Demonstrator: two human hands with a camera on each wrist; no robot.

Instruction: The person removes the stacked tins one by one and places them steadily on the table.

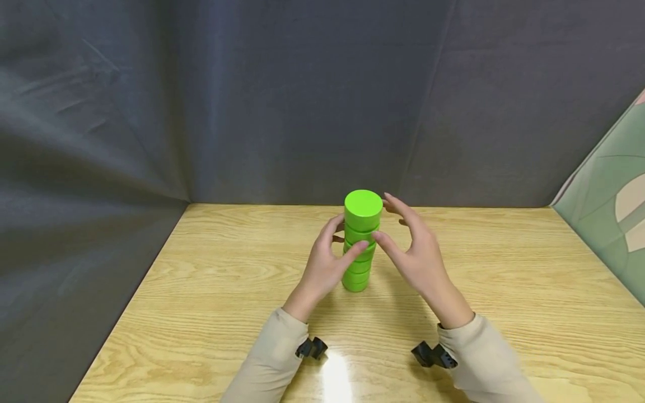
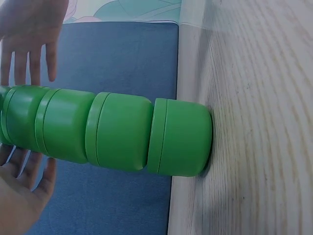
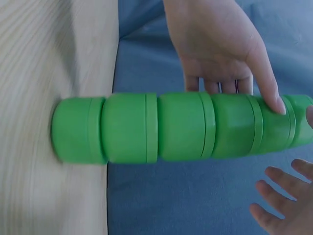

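A tall stack of bright green round lidded jars [image 1: 358, 266] stands upright on the wooden table, and the top one [image 1: 363, 204] shows a plain flat lid. My left hand [image 1: 325, 260] cups the left side loosely, its thumb across the front of the upper stack and its fingers behind. In the right wrist view, the left thumb [image 3: 279, 104] overlaps an upper jar. My right hand [image 1: 418, 246] is spread at the right of the top, thumb near the stack's edge. Its fingers [image 3: 276, 196] stand apart from the jars in the right wrist view.
The light wooden tabletop [image 1: 211, 291] meets a dark cloth backdrop [image 1: 302, 112] behind the stack. Another dark sheet [image 1: 75, 196] hangs at the left. A green patterned panel [image 1: 604, 207] borders the right side. Small black devices [image 1: 434, 355] sit at both wrists.
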